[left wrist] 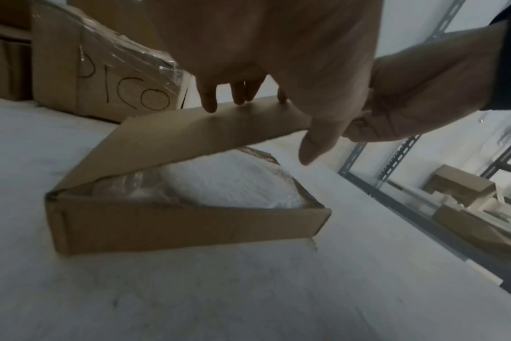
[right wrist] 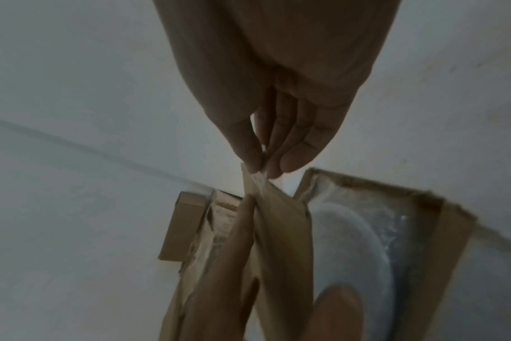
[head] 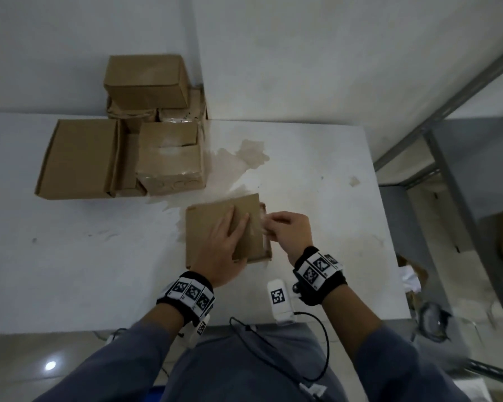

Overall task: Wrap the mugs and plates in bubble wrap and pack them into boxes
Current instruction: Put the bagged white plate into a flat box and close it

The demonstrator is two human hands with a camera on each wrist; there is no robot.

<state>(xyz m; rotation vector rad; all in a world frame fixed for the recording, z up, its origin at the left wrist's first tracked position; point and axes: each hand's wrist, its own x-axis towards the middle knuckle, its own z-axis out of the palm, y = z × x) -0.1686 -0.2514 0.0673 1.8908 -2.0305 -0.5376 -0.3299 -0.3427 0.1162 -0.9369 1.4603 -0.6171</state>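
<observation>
A flat brown cardboard box (head: 206,227) lies on the white table (head: 70,256) in front of me. Its lid (left wrist: 190,138) is raised at a slant. Inside lies a plate in bubble wrap (left wrist: 228,186), which the right wrist view also shows (right wrist: 350,242). My left hand (head: 230,242) holds the lid, with straight fingers (left wrist: 207,101) on its top face and the thumb (right wrist: 336,311) against its inner face. My right hand (head: 273,227) pinches the lid's flap (right wrist: 257,186) at the right edge between thumb and fingertips (right wrist: 289,161).
Several cardboard boxes stand at the table's back left: a closed one (head: 145,82) on top, an open one (head: 79,158) and a taped one (head: 169,158) marked "PICO" (left wrist: 123,92). A brown stain (head: 244,158) marks the table. Metal shelving (head: 447,140) with more boxes (left wrist: 458,184) stands at the right.
</observation>
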